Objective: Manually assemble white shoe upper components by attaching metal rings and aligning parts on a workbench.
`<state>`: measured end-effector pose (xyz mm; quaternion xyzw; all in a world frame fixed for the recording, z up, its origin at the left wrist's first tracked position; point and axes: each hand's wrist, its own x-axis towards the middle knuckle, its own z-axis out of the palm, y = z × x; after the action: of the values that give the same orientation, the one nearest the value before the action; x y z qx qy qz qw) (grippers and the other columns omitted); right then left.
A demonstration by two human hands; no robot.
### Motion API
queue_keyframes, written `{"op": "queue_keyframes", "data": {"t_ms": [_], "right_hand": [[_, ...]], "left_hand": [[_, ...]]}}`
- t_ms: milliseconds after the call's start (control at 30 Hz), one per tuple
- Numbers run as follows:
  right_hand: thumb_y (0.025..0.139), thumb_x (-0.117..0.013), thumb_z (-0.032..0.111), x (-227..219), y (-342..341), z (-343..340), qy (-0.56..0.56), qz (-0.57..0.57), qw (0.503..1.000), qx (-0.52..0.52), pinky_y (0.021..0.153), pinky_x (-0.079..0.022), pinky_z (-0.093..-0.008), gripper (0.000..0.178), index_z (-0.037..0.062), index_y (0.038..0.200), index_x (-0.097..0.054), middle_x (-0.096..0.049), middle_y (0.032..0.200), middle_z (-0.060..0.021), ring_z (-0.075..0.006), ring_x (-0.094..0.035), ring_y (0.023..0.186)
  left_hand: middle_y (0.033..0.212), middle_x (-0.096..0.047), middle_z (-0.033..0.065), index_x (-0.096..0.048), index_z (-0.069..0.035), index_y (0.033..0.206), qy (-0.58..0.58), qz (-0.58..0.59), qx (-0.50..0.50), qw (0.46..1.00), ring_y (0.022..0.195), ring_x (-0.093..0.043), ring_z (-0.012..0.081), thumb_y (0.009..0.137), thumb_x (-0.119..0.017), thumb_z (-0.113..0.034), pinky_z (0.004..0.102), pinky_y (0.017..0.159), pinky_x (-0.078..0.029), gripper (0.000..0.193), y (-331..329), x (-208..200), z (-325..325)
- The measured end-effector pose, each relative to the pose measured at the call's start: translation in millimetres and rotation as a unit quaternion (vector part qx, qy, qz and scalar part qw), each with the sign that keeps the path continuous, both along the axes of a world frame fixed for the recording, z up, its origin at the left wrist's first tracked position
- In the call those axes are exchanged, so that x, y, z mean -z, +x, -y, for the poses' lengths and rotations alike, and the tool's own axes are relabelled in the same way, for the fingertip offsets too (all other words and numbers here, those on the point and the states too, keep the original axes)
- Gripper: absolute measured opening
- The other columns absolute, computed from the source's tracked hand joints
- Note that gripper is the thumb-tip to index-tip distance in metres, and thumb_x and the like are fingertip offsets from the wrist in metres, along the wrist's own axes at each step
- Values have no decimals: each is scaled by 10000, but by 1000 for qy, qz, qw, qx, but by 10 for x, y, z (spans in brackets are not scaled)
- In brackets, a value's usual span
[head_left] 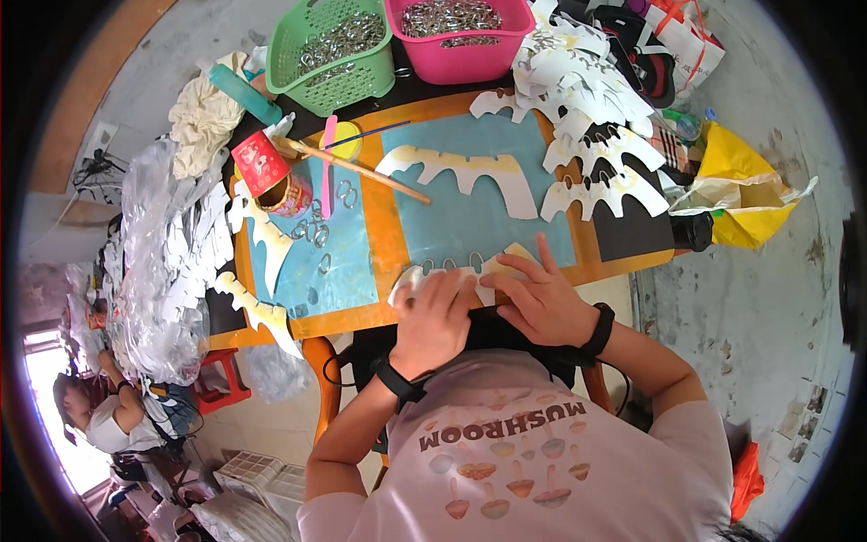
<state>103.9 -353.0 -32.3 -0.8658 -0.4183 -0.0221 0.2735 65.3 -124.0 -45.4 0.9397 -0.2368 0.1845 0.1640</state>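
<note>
At the near table edge lies a white cut-out piece with scalloped notches, a yellowish glue-like coating and several metal rings along its far edge. My left hand is closed on its left part, fingers bent together over it. My right hand grips its right part with thumb and fingertips, one finger raised. The hands cover much of the piece. Farther up, another coated cut-out piece lies on the blue sheet. Loose metal rings lie to the left.
A green basket and a pink basket hold metal rings. Stacked cut-outs lie at the far right. A wooden stick rests near a red tin. A yellow bag stands right; another person sits left.
</note>
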Motion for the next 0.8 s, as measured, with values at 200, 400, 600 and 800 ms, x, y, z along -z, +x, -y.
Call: {"op": "queue_keyframes", "data": {"t_ms": [200,400,600,800], "right_hand": [[909,-633,153,-72,7,-75,17,-36,999,25,1163,-105,-679,405,47,1287,-533,-602,1223,-54,-291,-481,1282],[890,-603,71,-62,99,23,169,-121,974,85,1158,-117,-674,355,41,1238,-538,-644,1150,-69,-314,-512,1238],[886,-626,91,-62,82,-93,36,35,998,41,1158,-142,-671,301,31,1175,-565,-647,1131,-73,-316,-520,1212],[839,-662,61,-213,421,-193,110,12,991,77,1041,-389,-528,235,50,1069,-619,-617,1070,-74,-306,-535,1104]], "left_hand": [[1194,-643,90,-635,-45,1165,-102,-72,-23,992,1190,-536,256,725,-608,-119,460,1001,-272,447,-85,-160,142],[1215,-650,109,-577,15,1235,-23,-53,3,998,1211,-539,235,766,-613,-152,455,1005,-286,499,-162,160,231],[1280,-624,134,-537,53,1281,69,31,12,997,1215,-536,210,749,-626,-148,473,1049,-233,576,-193,143,302],[1293,-601,129,-543,9,1323,46,-1,-20,999,1215,-515,227,788,-604,-184,477,1015,-295,572,-220,189,352]]}}
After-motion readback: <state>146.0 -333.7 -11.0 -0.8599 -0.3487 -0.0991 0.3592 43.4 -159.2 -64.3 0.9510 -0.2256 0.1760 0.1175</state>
